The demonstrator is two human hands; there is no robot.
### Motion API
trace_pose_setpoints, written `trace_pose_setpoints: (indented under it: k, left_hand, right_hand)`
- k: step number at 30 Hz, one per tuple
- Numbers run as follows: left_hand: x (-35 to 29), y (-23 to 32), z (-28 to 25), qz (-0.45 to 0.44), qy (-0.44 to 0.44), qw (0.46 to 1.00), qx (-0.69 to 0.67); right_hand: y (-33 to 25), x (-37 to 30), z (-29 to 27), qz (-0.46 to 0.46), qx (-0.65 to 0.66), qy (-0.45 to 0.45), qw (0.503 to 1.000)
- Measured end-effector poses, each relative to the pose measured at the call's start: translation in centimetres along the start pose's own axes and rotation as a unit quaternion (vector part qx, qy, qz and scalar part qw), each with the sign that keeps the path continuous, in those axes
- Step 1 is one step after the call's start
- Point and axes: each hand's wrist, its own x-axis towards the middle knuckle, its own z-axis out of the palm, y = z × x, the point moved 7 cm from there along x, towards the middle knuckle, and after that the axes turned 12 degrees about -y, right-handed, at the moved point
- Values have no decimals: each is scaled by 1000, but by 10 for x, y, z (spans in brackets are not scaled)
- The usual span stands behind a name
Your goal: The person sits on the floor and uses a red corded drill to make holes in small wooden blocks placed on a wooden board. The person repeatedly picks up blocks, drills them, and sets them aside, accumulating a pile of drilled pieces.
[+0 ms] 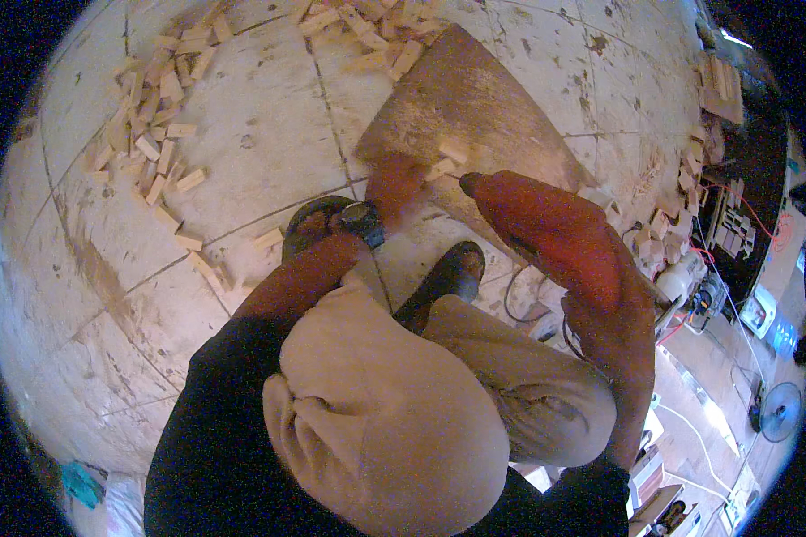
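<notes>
My left hand (398, 190), with a watch (360, 217) on its wrist, reaches down to the near left edge of a dusty brown board (475, 98) lying on the floor. Motion smears its fingers, so what they hold does not show. My right hand (519, 208) is over the board's near edge with its fingers closed together. A small dark tip (468, 184) juts out at the fingertips; its kind cannot be made out. Between the hands, two small pale wooden blocks (454, 150) lie on the board, nearer the right fingertips.
Loose wooden blocks (166, 157) trail across the tiled floor (260, 107) at the left. Another heap of blocks (372, 31) lies beyond the board. To the right are more wood pieces (658, 237), cables, a water bottle (782, 336) and a fan (780, 412). My sandalled feet (457, 268) are close below my hands.
</notes>
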Motion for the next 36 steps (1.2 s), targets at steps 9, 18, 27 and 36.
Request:
trace_pose_setpoints:
  k: [9,18,27,36]
  left_hand:
    - [-9,11,-36,-43,74,996,-27]
    - [-2,9,-34,-43,93,994,-48]
    - [-1,9,-35,-40,108,992,-44]
    - [-2,11,-39,-33,128,990,-40]
  right_hand:
    - [20,4,5,-38,35,48,998]
    - [22,9,6,-40,91,35,994]
    - [18,10,7,-32,100,39,994]
    - [15,10,4,-72,84,37,993]
